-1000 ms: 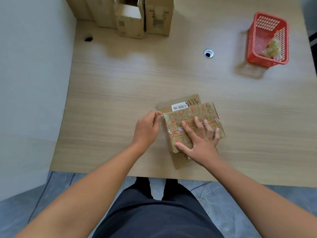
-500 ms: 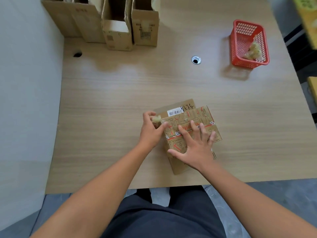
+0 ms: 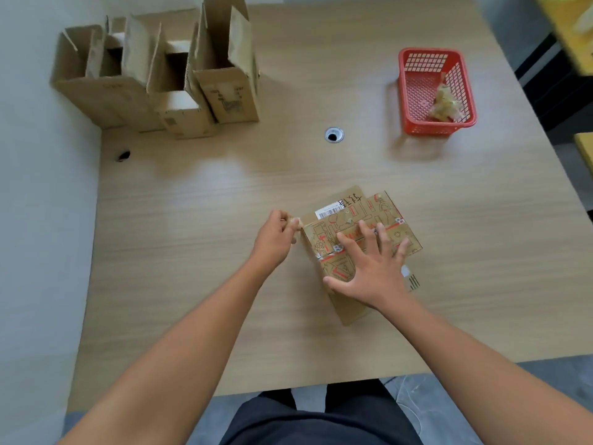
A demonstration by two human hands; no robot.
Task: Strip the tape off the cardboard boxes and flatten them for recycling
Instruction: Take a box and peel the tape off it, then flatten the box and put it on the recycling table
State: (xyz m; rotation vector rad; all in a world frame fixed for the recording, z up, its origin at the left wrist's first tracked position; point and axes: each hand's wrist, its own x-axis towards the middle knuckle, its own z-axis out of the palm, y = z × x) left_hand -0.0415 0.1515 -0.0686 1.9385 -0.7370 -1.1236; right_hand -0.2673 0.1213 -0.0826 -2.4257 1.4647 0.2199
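Observation:
A small printed cardboard box (image 3: 330,232) with red and black drawings lies flat on top of a plain flattened box (image 3: 348,311) near the table's front middle. My right hand (image 3: 372,268) presses down on the printed box, fingers spread flat. My left hand (image 3: 276,239) sits just left of the box's left edge and pinches a small crumpled piece of clear tape (image 3: 294,222) between thumb and fingers. The tape piece looks free of the box.
Three upright cardboard boxes (image 3: 167,88) with open flaps stand at the back left against the wall. A red plastic basket (image 3: 414,91) holding crumpled tape sits at the back right. A cable hole (image 3: 334,135) is in the wooden table (image 3: 192,220).
My left hand has pulled the tape piece leftward off the box's left edge. My right hand stays pressed on the box. The camera has tilted up, showing more of the back of the table.

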